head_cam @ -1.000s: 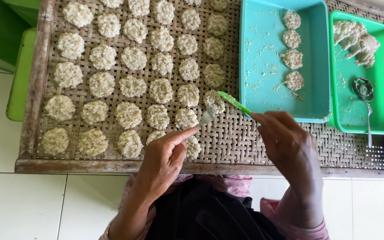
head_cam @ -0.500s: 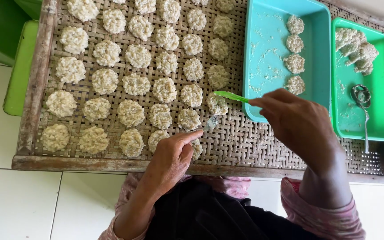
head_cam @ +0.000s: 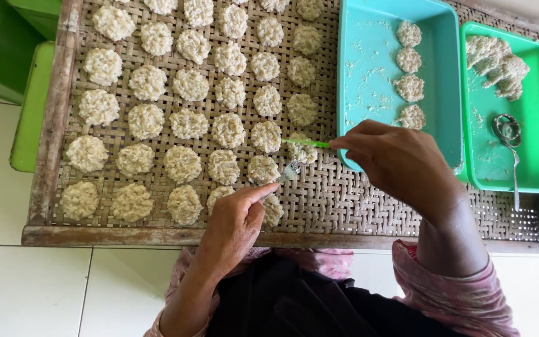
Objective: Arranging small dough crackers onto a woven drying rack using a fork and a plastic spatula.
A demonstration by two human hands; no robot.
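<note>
A white tiled floor (head_cam: 26, 287) lies under a woven drying tray (head_cam: 357, 206) with a wooden frame, seen from above. Rows of pale rice patties (head_cam: 188, 125) cover the left part of the weave.

The right hand (head_cam: 400, 162) is closed in a pinch around the green handle of a small spoon (head_cam: 301, 153). The spoon slants down and away to that hand's left, its bowl end meeting the left hand's fingertip. The left hand (head_cam: 235, 221) is loosely curled, index finger extended and touching the spoon's tip; it grips nothing. A small clump of rice mix sits at that contact point; whether it is on the spoon or on the weave cannot be told.

Just beyond the right hand stands a turquoise tray (head_cam: 369, 68), holding four formed patties in a column along its far-right side. Further right of that hand is a green tray (head_cam: 531, 168) with a heap of rice mix (head_cam: 494, 62) and a metal ring mould (head_cam: 508, 134). Nearest the left hand, patties lie just beside its fingers on both sides.
</note>
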